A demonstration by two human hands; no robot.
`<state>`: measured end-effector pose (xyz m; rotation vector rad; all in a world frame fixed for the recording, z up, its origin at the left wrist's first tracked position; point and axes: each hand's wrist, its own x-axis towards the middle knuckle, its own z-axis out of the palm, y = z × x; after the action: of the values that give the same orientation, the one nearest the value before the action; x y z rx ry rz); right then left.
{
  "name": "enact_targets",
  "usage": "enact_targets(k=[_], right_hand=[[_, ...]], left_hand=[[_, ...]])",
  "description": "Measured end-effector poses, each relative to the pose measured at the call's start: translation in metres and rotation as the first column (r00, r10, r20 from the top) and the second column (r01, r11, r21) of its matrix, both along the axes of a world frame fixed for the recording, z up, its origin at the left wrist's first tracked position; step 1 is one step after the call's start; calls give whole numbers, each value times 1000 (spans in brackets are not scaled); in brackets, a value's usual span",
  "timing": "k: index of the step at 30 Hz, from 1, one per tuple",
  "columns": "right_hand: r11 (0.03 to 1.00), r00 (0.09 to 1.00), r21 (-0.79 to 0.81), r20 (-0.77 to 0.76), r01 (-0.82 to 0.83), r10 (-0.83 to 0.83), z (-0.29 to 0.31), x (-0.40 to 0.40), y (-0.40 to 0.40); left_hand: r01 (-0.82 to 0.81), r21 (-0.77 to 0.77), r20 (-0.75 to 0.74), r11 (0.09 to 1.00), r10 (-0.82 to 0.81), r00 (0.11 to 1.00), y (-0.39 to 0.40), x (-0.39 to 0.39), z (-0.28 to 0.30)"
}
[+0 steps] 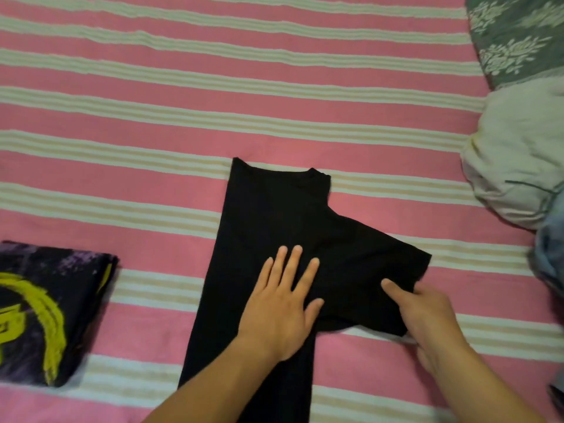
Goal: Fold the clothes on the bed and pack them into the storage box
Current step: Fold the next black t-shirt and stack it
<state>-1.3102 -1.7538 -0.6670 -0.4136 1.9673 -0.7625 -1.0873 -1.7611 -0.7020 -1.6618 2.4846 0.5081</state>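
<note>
A black T-shirt (268, 215) lies on the pink striped bed (274, 111), folded into a long narrow strip with one sleeve sticking out to the right. My left hand (280, 303) presses flat on the shirt's middle with straight, spread fingers. At the lower edge of that sleeve, my right hand (427, 315) pinches the fabric, thumb on top. A folded dark shirt with a yellow print (45, 312) rests on the bed at the left. No storage box is in view.
A green floral pillow (518, 35) lies at the top right. Below it sits a bundle of pale cloth (515, 154), with some blue-grey fabric (549, 261) at the right edge.
</note>
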Motion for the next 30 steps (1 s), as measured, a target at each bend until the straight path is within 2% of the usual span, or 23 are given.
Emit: enact_targets(k=[2,3,4,5,6,7,8,9,10,11,13,14,15,17,19,23,25,28,30], right_hand=[[998,999,-59,-34,-32,30,16,8,-4],[993,996,-99,-71,-64,57,26,12,-7],[983,989,-144,-112,-113,97,41,19,-11],[968,980,-191,-145,-164,138,56,26,-15],[944,968,-241,-166,-224,188,71,38,-21],[914,952,-280,-175,-293,251,86,53,-28],[882,932,-306,-174,-359,319,96,69,-34],[840,894,-308,-189,-446,406,101,90,-41],[794,842,-284,-221,-538,492,101,113,-46],[736,766,-220,-254,-640,590,99,137,-50],[572,554,-30,-293,-820,779,86,175,-53],[505,459,71,-321,-860,828,77,185,-54],[479,393,145,-396,-866,830,72,188,-58],[516,307,187,-621,-836,722,59,176,-71],[535,256,168,-736,-828,627,46,149,-95],[365,114,279,-636,-888,764,21,109,-144],[338,118,265,-604,-903,788,12,104,-157],[413,170,259,-632,-873,756,5,93,-162],[455,208,253,-636,-854,743,3,82,-161]], left_hand=[[-34,27,-20,999,34,999,-9,-1,1],[-55,100,-90,993,64,994,-17,-3,10],[-112,206,-222,972,158,962,-24,-2,23],[-201,352,-376,914,335,864,-30,2,40],[-304,525,-501,795,578,645,-31,10,60],[-347,694,-536,630,775,335,-30,24,81],[-281,837,-481,469,876,30,-27,41,96],[-132,933,-357,335,911,-208,-25,61,106],[36,968,-219,249,906,-363,-22,80,109],[135,969,-132,209,892,-432,-19,97,109],[148,975,-96,169,910,-404,-16,116,101],[124,980,-102,157,923,-370,-14,118,92],[89,984,-115,154,934,-337,-13,115,86],[-27,988,-152,151,946,-286,-10,106,74],[-125,981,-180,151,946,-268,-5,100,65],[-150,975,-197,162,945,-262,-2,99,62],[-155,976,-192,155,946,-261,-5,101,62],[-182,973,-185,141,951,-250,-8,100,62],[-224,964,-192,146,960,-202,-8,98,62]])
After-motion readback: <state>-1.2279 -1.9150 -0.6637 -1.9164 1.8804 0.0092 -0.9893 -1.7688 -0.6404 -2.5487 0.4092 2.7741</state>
